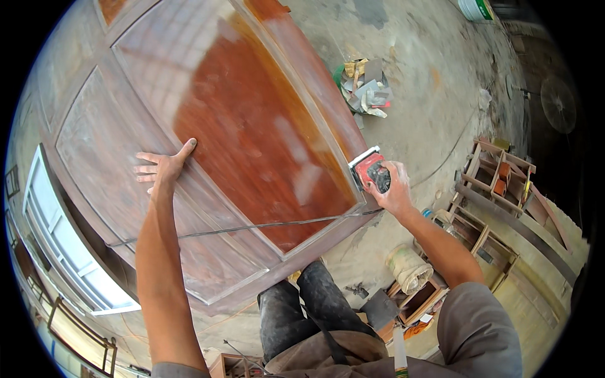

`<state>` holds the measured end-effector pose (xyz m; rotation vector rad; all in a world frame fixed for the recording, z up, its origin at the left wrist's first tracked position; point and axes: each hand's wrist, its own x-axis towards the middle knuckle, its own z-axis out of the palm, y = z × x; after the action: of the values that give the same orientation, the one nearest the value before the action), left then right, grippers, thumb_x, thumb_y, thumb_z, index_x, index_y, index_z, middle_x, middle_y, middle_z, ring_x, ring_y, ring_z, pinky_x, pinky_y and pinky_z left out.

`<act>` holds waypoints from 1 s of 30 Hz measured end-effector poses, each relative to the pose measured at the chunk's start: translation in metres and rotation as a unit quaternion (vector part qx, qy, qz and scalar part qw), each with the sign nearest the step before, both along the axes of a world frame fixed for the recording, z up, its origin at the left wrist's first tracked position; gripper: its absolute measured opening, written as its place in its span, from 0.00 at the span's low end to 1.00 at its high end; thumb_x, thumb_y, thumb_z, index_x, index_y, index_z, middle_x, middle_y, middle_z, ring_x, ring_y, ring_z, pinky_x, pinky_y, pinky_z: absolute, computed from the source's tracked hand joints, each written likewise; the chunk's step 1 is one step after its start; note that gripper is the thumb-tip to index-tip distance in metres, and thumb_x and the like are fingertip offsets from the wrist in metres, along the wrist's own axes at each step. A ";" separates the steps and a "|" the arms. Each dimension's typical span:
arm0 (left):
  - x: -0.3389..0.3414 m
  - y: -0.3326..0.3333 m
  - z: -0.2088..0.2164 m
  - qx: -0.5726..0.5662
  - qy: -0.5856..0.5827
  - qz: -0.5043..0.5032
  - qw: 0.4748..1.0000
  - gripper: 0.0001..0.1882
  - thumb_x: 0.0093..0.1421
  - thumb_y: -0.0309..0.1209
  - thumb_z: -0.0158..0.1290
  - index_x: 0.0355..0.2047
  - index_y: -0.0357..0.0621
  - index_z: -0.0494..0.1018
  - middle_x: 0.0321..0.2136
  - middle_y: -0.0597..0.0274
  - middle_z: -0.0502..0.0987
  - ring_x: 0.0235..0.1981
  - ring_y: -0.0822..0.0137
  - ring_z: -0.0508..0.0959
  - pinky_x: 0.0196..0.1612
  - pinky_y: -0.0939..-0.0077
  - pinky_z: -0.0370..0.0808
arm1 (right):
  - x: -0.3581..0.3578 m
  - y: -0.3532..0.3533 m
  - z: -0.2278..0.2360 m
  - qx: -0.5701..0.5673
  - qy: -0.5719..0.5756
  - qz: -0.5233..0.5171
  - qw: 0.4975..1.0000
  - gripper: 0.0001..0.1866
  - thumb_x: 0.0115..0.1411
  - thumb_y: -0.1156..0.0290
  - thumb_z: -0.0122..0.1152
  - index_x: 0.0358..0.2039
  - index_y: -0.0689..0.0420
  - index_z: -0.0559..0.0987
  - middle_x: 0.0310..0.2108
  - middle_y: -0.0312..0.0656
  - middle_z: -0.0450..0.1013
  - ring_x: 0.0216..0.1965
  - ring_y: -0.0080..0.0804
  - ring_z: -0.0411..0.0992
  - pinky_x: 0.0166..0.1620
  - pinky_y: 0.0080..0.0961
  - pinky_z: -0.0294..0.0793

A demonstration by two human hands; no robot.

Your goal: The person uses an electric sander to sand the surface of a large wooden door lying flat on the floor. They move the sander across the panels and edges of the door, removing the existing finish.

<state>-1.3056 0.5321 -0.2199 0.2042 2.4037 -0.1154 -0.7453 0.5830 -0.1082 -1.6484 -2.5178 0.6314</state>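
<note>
A large wooden door [246,157] lies before me, its reddish-brown panel glossy and the frame around it dulled by whitish dust. My right hand [392,189] is wrapped round a red and black power sander [370,169] with a pale pad, held at the door's right edge. On the dusty frame left of the brown panel, my left hand [165,169] rests with its fingers spread, holding nothing. A dark cable [252,225] runs across the near part of the door, toward the right edge below the sander.
A heap of scraps in a green-rimmed container [365,88] stands on the concrete floor beyond the door. Wooden racks [495,176] and a whitish bucket [409,268] are at the right. A pale blue-white panel door [75,233] leans at the left.
</note>
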 end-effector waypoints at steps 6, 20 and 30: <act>0.002 0.008 0.015 -0.024 -0.024 0.015 0.999 0.93 0.33 0.79 0.68 0.75 0.42 0.15 0.75 0.27 0.20 0.76 0.30 0.21 0.69 0.17 0.35 | -0.061 0.067 -0.008 0.020 0.024 0.026 0.999 0.33 0.52 0.66 0.76 0.57 0.55 0.72 0.50 0.52 0.71 0.54 0.57 0.70 0.57 0.49 0.72; 0.004 0.008 0.016 0.005 -0.038 0.032 0.999 0.93 0.35 0.72 0.73 0.74 0.39 0.14 0.74 0.26 0.16 0.75 0.31 0.17 0.70 0.20 0.30 | -0.286 0.312 -0.036 0.104 0.030 0.084 0.991 0.33 0.52 0.57 0.74 0.56 0.52 0.74 0.47 0.55 0.74 0.51 0.59 0.74 0.54 0.50 0.77; 0.000 0.003 0.008 -0.026 -0.025 0.002 0.999 0.94 0.33 0.80 0.67 0.75 0.38 0.16 0.75 0.25 0.20 0.76 0.29 0.22 0.70 0.18 0.34 | -0.265 0.235 -0.028 0.087 0.036 0.120 0.988 0.34 0.51 0.55 0.75 0.57 0.50 0.74 0.49 0.53 0.73 0.51 0.60 0.74 0.54 0.51 0.77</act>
<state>-1.3056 0.5350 -0.2123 0.1762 2.3485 -0.1689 -1.0099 0.8185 -0.1364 -1.2575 -2.6542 0.4629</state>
